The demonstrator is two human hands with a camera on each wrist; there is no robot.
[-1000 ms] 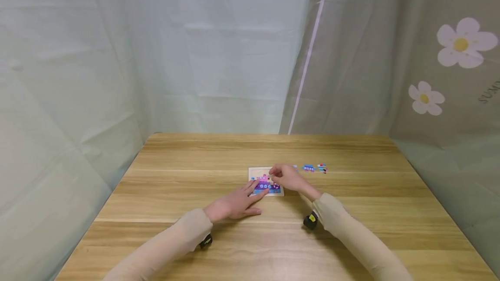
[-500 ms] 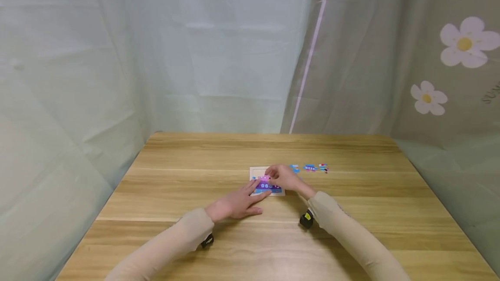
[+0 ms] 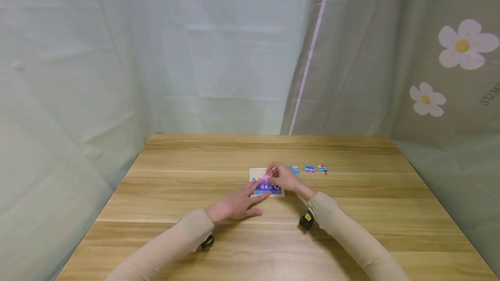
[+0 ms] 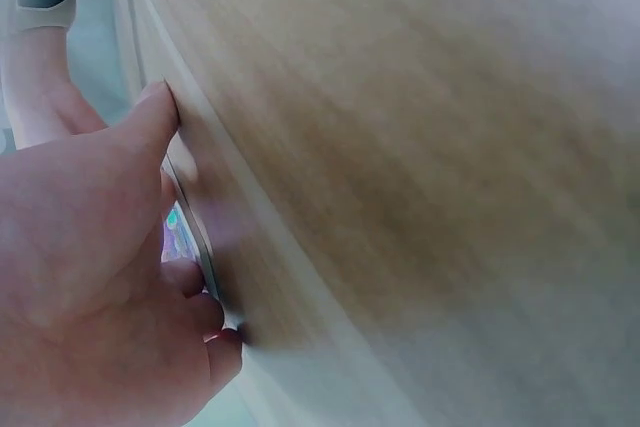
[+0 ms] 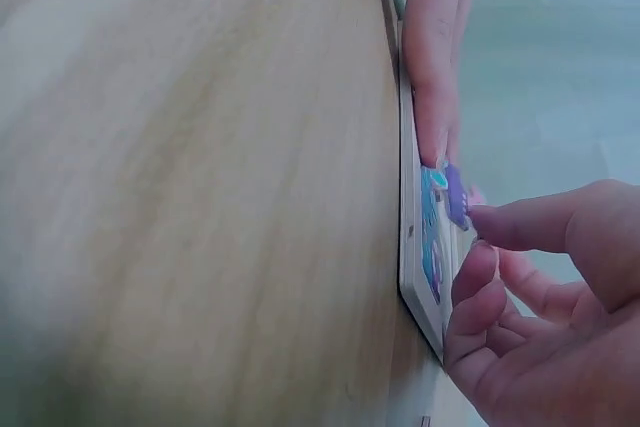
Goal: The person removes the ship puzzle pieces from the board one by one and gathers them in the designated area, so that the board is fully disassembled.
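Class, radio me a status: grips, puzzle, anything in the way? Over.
Left grip spread, touching puzzle board. Right grip pinching purplish piece over board. Loose pieces off to board's right; no obstacle seen.

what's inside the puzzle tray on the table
Blue and purple artwork shows in the puzzle tray. Parts covered by the left hand and right hand can't be seen.

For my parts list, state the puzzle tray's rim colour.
The puzzle tray's rim is pale cream, like light wood; the head view shows it best.
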